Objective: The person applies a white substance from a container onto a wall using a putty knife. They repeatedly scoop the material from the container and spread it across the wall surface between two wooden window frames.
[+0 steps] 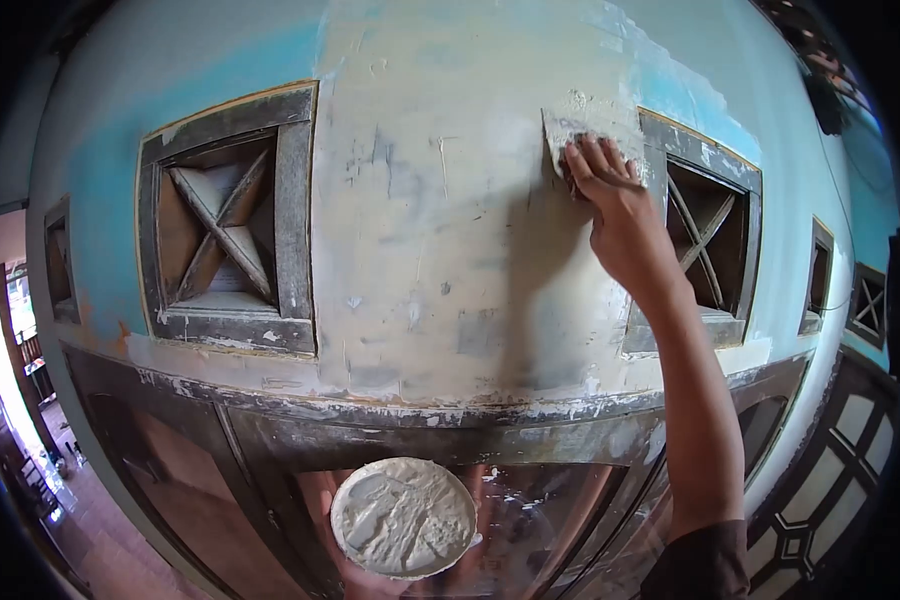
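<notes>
My right hand is raised against the wall, its fingers pressed on a flat, putty-smeared scraper. The blade lies against the wall just left of the right vent frame. Low in the view, my left hand supports a round bowl from below and the left side, mostly hidden by it. Whitish putty fills the bowl, its surface ridged and uneven. Between the two vents, the wall shows a patchy cream coat with grey smears, small pits and raised ridges.
A dark wooden vent with crossed slats sits at the left. Below the wall runs a putty-spattered wooden ledge above glazed panels. A patterned door stands at lower right; a tiled floor shows at lower left.
</notes>
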The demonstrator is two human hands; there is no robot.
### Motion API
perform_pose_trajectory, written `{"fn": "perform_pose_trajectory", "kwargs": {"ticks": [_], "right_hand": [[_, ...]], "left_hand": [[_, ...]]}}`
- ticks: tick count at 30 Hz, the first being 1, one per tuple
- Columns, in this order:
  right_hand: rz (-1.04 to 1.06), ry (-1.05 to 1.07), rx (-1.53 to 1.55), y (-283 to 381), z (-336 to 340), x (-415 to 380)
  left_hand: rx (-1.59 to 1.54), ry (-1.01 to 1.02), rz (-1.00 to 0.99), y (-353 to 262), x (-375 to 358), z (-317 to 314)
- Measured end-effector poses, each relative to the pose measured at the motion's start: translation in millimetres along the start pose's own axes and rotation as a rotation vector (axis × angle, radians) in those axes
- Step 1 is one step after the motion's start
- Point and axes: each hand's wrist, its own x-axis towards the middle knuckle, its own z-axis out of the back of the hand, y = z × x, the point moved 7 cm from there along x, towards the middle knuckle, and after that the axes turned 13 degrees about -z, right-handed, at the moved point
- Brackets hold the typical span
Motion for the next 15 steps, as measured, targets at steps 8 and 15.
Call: {"fn": "perform_pose_trajectory", "kwargs": {"ticks": [8, 15], "right_hand": [[-0.048, -0.139, 0.16, 2.2, 31.2, 11.8], [0.021, 0.02, 0.08, 4.8, 4.7, 19.1]], "left_hand": [[-0.03, 0.049, 0.009, -0.4, 0.5, -3.0], [-0.053, 0.099, 0.005, 0.8, 14.1, -0.1]]}}
